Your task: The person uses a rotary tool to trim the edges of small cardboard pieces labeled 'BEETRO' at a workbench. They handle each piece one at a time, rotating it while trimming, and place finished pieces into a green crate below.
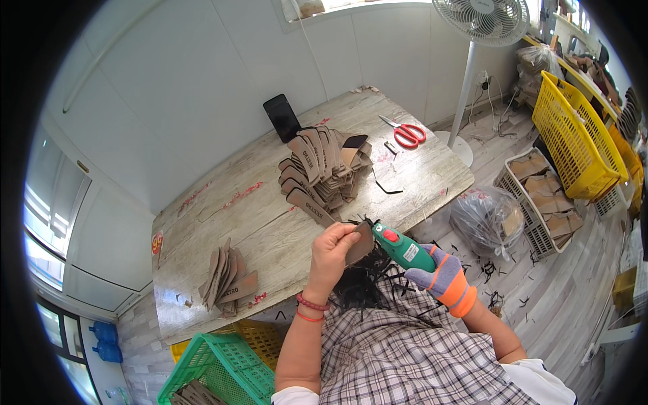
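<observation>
My bare left hand (329,262) pinches a tan insole (360,244) at the table's near edge. My right hand (440,278), in a purple and orange glove, grips a green cordless cutter (413,256) with a red button. The tool's head meets or nearly meets the insole's right edge; the exact contact is too small to make out. Thin black trimmings (356,289) lie heaped on my checked apron (398,344) below. Just beyond my left hand spreads a big pile of tan insoles (320,162). A smaller stack of insoles (226,277) rests at the table's left.
Red-handled scissors (408,135) and a dark phone or tablet (281,116) are on the wooden table (202,216). A green crate (202,361) stands lower left. At right are a standing fan (466,81), a clear bag (487,219), a filled white crate (523,202) and a yellow basket (580,142).
</observation>
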{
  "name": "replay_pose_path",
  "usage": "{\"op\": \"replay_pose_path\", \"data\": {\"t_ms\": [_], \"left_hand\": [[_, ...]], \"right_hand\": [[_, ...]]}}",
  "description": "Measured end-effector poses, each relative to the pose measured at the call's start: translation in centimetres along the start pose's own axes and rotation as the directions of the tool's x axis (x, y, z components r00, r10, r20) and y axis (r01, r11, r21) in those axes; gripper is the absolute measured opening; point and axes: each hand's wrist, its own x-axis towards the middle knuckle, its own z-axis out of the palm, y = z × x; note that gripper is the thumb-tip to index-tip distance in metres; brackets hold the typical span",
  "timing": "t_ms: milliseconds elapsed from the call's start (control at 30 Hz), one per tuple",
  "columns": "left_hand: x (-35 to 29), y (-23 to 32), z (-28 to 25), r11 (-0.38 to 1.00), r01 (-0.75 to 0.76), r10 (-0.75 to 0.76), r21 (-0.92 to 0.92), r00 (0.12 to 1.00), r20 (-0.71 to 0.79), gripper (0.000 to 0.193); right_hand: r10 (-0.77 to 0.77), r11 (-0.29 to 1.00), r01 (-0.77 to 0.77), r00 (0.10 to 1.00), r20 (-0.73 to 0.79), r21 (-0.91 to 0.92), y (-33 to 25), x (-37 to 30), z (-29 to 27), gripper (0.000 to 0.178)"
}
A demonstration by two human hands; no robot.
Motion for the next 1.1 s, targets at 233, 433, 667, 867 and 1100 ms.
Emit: {"op": "replay_pose_path", "data": {"t_ms": [233, 433, 667, 867, 1100], "left_hand": [[0.8, 1.0, -2.4, 0.993, -0.034, 0.017, 0.118, 0.990, 0.143, 0.012], [2.0, 2.9, -3.7, 0.943, -0.108, 0.021, 0.315, 0.963, 0.267, 0.010], [3.0, 3.7, -4.4, 0.873, -0.193, 0.028, 0.448, 0.937, 0.349, 0.010], [2.5, 2.7, -5.1, 0.912, -0.035, -0.112, 0.408, 0.937, 0.330, 0.014], [1.5, 1.4, -5.4, 0.938, 0.058, -0.177, 0.341, 0.928, 0.329, 0.012]], "right_hand": [[-0.019, 0.999, 0.020, 0.999, 0.028, -0.031, 0.3, 0.1, -0.3, 0.057], [-0.011, 0.997, 0.015, 0.999, 0.052, -0.072, 1.0, 0.2, -0.6, 0.059], [-0.049, 0.995, 0.054, 0.997, 0.060, -0.078, 1.3, 0.5, -0.4, 0.057], [-0.037, 0.996, 0.043, 0.997, 0.069, -0.082, 1.2, 1.0, 0.3, 0.057], [-0.025, 0.979, 0.042, 0.996, 0.088, -0.199, 1.2, 1.5, 0.8, 0.055]]}}
